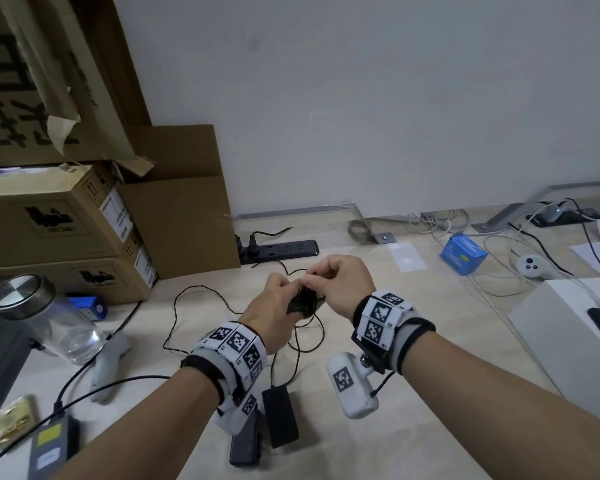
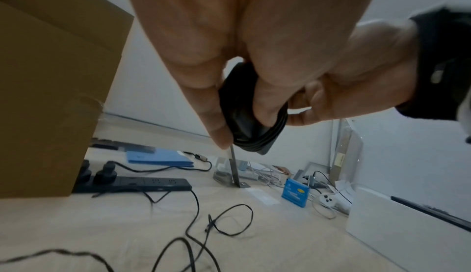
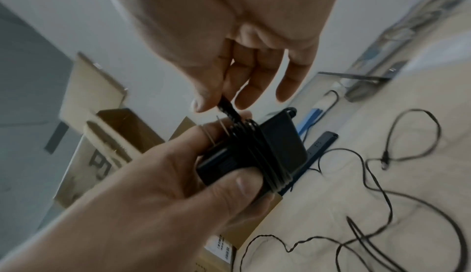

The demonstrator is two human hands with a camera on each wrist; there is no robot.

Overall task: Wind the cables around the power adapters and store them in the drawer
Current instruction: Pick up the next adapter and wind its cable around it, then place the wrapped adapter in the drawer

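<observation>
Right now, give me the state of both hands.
Left hand: grips the black power adapter.
Right hand: pinches the cable being wound around it.

Both forearms reach forward, wrists close together; the left hand is curled tight in a grip, the right hand pinching with thumb and forefinger.

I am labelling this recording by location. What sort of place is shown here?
Probably an office or lab desk. Stacked cardboard boxes stand against the wall, a black power strip lies on the light table, and the left hand holds a power adapter.
</observation>
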